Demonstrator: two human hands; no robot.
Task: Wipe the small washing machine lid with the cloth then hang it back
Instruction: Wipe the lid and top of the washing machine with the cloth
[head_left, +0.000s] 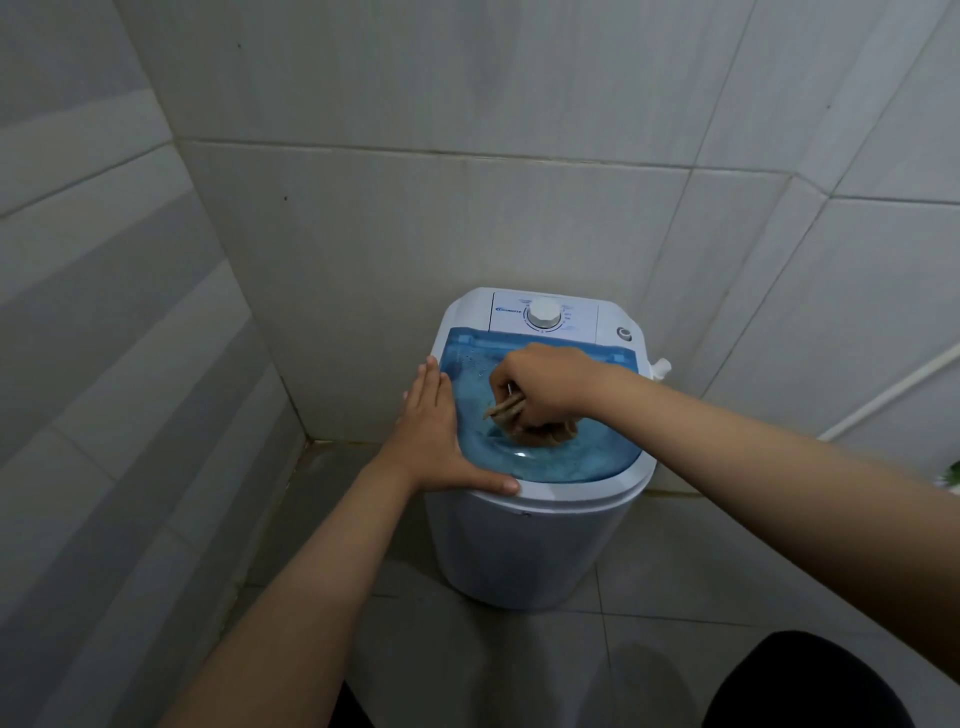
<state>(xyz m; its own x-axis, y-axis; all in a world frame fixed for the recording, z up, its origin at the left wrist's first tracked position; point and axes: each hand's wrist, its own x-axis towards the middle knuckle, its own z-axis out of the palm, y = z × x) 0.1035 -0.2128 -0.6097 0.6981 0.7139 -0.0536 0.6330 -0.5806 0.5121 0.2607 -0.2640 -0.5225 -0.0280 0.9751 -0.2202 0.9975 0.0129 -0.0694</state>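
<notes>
brown, bunched cloth is gripped in the right hand, whose fingers curl closed around it and press it down onto the blue see-through lid. just beside it, the left hand lies flat and open on the lid's left edge, fingers straight and together, thumb stretched along the white front rim of the small washing machine. water droplets speckle the lid beyond the right hand's knuckles. further past both hands sits the white control panel with a round dial. grey tiled wall rises behind the machine, and grey tiled floor spreads beneath both forearms.
</notes>
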